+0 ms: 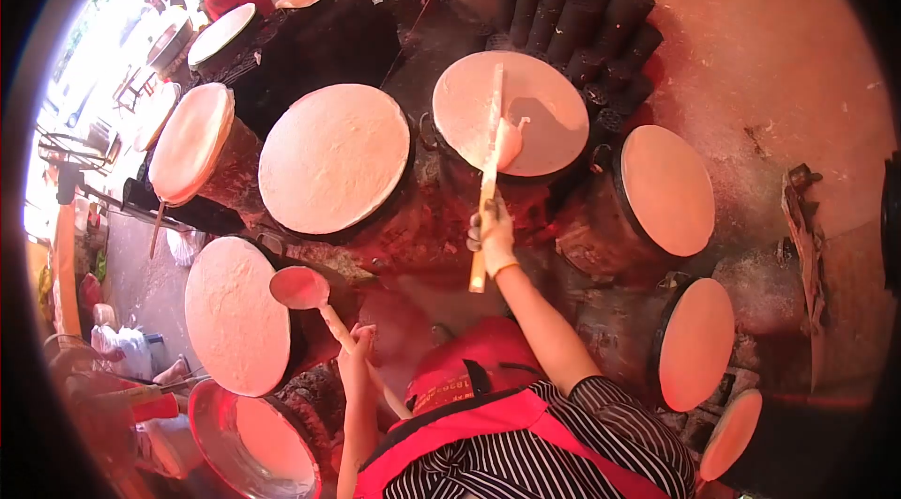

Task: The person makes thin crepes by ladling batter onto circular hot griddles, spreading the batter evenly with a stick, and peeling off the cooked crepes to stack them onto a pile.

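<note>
Holds a long flat stick (493, 152) over the griddle (549, 173), gripping it near its lower end in the right hand (493, 231); grasps a ladle (300, 288) by the handle in the left hand (357, 349), near-left of that griddle. Seems to be spreading batter (465, 95); probably calls next for a level, even sweep. Points the stick toward the griddle's far side, long axis running near to far, far end leaning slightly right; cannot tell whether touching.

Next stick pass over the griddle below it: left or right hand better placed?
Right, I'd say. The right hand grips the stick, its far end over the griddle. The left hand sits farther from it, occupied with the ladle.
</note>
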Available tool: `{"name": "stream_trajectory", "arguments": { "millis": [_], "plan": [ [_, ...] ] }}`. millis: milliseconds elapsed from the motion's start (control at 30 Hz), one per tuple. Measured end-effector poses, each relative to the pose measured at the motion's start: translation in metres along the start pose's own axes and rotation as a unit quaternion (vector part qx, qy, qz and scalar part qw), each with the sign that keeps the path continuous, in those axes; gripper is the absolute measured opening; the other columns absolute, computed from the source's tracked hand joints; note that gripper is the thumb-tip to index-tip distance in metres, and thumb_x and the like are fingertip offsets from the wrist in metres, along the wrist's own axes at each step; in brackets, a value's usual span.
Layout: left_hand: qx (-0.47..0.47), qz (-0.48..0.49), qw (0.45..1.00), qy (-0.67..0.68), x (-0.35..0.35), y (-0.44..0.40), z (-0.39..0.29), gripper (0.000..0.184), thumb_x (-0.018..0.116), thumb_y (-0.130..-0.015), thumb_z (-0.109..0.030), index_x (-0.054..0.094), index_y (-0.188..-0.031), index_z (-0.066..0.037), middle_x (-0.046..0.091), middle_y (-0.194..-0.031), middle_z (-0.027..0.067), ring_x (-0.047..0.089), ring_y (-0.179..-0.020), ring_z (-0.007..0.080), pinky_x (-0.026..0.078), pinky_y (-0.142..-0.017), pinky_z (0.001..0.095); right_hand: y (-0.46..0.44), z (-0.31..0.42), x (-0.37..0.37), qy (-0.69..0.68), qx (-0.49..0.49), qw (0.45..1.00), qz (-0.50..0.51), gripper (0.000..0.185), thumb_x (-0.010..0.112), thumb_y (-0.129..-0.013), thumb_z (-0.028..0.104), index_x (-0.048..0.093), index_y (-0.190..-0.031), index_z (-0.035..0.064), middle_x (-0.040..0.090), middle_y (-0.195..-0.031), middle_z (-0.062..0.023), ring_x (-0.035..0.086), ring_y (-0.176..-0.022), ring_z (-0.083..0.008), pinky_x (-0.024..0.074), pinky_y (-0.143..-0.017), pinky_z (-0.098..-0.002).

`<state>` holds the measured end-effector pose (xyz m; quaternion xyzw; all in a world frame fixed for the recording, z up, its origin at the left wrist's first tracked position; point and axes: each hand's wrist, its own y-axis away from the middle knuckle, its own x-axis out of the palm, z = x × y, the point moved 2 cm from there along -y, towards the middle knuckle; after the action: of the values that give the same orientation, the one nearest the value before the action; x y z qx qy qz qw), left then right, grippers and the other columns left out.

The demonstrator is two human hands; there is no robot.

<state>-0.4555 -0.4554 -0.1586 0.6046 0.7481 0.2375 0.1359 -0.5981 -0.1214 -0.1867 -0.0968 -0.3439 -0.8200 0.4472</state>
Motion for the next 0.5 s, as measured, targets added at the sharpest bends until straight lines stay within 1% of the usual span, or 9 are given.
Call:
{"name": "stream_trajectory", "arguments": {
  "millis": [133,200,233,267,333,367,400,433,500],
  "plan": [
    [-0.013,0.023,1.0,-0.001,0.017,0.004,-0.002,0.038,0.07,-0.093,-0.028,0.064,-0.117,0.0,0.06,-0.125,0.0068,0.063,-0.094,0.0141,0.051,-0.071,0.0288,-0.019,0.031,-0.018,-0.011,0.002,0.999,-0.048,0.035,0.048,-0.104,0.036,0.041,-0.139,0.0366,0.048,-0.064,0.0016,0.035,-0.039,-0.0098,0.0299,-0.036,-0.0265],
    [-0.031,0.023,0.999,-0.029,0.025,0.007,-0.001,0.037,0.07,-0.093,-0.028,0.064,-0.118,-0.001,0.06,-0.125,0.0067,0.062,-0.098,0.0142,0.05,-0.079,0.0286,-0.028,0.036,0.011,-0.095,-0.045,0.994,-0.008,0.016,0.05,-0.104,0.036,0.05,-0.114,0.0233,0.049,-0.064,0.0002,0.038,-0.042,-0.0112,0.0294,-0.037,-0.029],
    [-0.028,0.023,0.999,-0.031,0.036,0.012,-0.007,0.037,0.07,-0.093,-0.028,0.064,-0.118,-0.001,0.06,-0.125,0.0067,0.062,-0.098,0.0142,0.05,-0.079,0.0286,-0.024,0.04,0.025,-0.131,0.055,0.99,0.014,0.017,0.051,-0.104,0.035,0.048,-0.103,0.0183,0.048,-0.064,0.0001,0.038,-0.042,-0.011,0.0292,-0.038,-0.0294],
    [-0.026,0.021,0.999,-0.025,0.051,0.02,-0.017,0.036,0.07,-0.093,-0.028,0.064,-0.117,-0.002,0.06,-0.125,0.0065,0.061,-0.102,0.0146,0.049,-0.083,0.0295,-0.015,0.036,0.033,0.023,0.013,0.999,0.047,0.017,0.051,-0.104,0.032,0.052,-0.116,0.0213,0.047,-0.063,0.0006,0.038,-0.042,-0.0105,0.0298,-0.038,-0.029],
    [-0.023,0.021,0.999,-0.024,0.076,0.03,-0.027,0.035,0.07,-0.093,-0.028,0.065,-0.116,-0.003,0.061,-0.124,0.0063,0.059,-0.106,0.015,0.048,-0.088,0.0305,-0.012,0.024,0.012,0.098,0.082,0.988,0.081,0.03,0.05,-0.104,0.031,0.049,-0.134,0.0278,0.048,-0.064,0.0001,0.038,-0.042,-0.0106,0.03,-0.038,-0.0287],
    [-0.016,0.01,1.0,-0.008,0.086,0.033,-0.029,0.031,0.071,-0.092,-0.025,0.067,-0.112,-0.001,0.061,-0.116,0.004,0.052,-0.089,0.0095,0.043,-0.078,0.0256,-0.012,0.026,-0.02,0.092,0.067,0.984,0.136,0.046,0.05,-0.105,0.034,0.039,-0.15,0.0318,0.048,-0.066,0.001,0.039,-0.042,-0.0095,0.0334,-0.036,-0.0289],
    [-0.01,-0.002,1.0,0.01,0.094,0.034,-0.031,0.028,0.071,-0.092,-0.023,0.069,-0.108,0.0,0.062,-0.108,0.0016,0.046,-0.072,0.004,0.037,-0.067,0.0207,-0.008,0.041,-0.048,0.06,0.095,0.986,0.123,0.047,0.051,-0.105,0.031,0.038,-0.15,0.0321,0.048,-0.066,0.0013,0.039,-0.042,-0.0099,0.0333,-0.036,-0.028],
    [-0.01,-0.019,1.0,0.022,0.099,0.031,-0.023,0.028,0.07,-0.093,-0.023,0.068,-0.109,0.0,0.06,-0.094,-0.0026,0.045,-0.071,0.0039,0.036,-0.065,0.0211,-0.005,0.054,-0.077,0.016,0.11,0.986,0.125,0.045,0.051,-0.104,0.031,0.04,-0.148,0.0319,0.049,-0.066,0.0009,0.039,-0.042,-0.0105,0.0329,-0.036,-0.0273],
    [-0.006,-0.02,1.0,0.001,0.112,0.032,-0.021,0.028,0.069,-0.093,-0.023,0.069,-0.108,0.0,0.059,-0.093,-0.0031,0.045,-0.072,0.0038,0.036,-0.065,0.0211,-0.015,0.08,-0.13,0.051,0.112,0.988,0.094,0.033,0.051,-0.102,0.034,0.047,-0.134,0.0279,0.05,-0.065,-0.0004,0.038,-0.041,-0.011,0.0308,-0.036,-0.0272]
  ]
}}
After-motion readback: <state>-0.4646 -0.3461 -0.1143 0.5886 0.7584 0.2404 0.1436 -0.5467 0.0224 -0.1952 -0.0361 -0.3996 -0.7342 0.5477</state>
